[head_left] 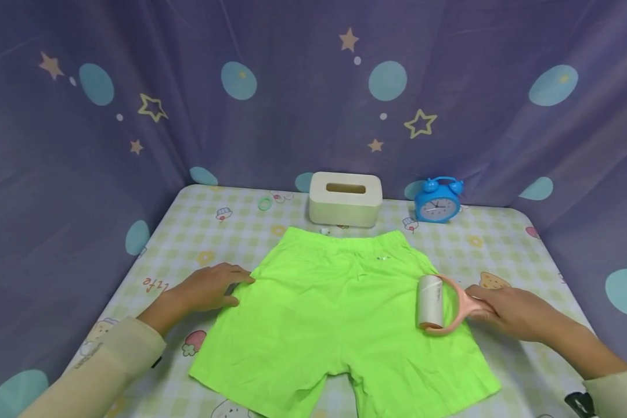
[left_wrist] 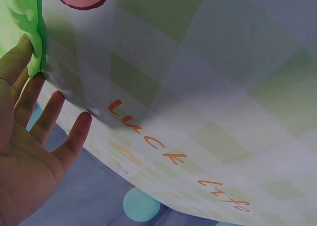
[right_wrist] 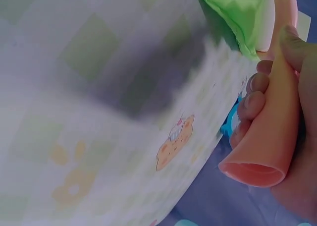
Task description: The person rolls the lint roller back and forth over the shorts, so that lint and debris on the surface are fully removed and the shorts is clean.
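Observation:
Bright green shorts lie spread out, waistband toward the back. At their left side, my left hand touches the edge with fingertips and thumb. In the left wrist view the fingers of this hand are extended and spread, the thumb against the green fabric. My right hand grips the pink handle of a lint roller, whose white roll rests over the right side of the shorts. The right wrist view shows the hand wrapped round the hollow handle; there the roll is mostly hidden.
Behind the shorts stand a pale green tissue box and a blue alarm clock. A small green ring lies at the back left. The checked tablecloth covers the table; a purple curtain surrounds its back and sides.

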Motion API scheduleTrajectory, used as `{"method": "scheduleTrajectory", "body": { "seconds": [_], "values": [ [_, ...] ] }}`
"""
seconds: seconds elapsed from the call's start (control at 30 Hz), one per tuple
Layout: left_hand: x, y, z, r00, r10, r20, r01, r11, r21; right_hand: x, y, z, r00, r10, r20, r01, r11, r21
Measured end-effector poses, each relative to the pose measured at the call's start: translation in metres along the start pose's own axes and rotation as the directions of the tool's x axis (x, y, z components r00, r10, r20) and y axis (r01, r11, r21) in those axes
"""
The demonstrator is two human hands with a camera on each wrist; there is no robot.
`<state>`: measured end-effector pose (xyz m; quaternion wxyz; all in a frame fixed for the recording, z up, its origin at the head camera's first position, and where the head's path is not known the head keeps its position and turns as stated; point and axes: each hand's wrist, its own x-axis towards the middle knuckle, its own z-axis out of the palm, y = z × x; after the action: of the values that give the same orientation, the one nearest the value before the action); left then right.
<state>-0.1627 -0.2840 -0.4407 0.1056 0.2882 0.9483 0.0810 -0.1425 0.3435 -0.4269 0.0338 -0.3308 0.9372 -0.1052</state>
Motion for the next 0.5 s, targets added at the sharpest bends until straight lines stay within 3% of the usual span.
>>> {"method": "scheduleTrajectory", "body": {
  "seconds": [0.37,0.5],
  "values": [
    [0.001,0.001,0.0,1.0,-0.003,0.005,0.003,1.0,-0.015,-0.02,0.015,-0.015,0.995,0.017,0.096,-0.014,0.999,-0.035],
    [0.001,-0.001,-0.001,1.0,-0.011,0.011,0.011,1.0,-0.02,-0.026,0.022,-0.023,0.982,0.062,0.18,-0.049,0.996,-0.078]
  ]
}}
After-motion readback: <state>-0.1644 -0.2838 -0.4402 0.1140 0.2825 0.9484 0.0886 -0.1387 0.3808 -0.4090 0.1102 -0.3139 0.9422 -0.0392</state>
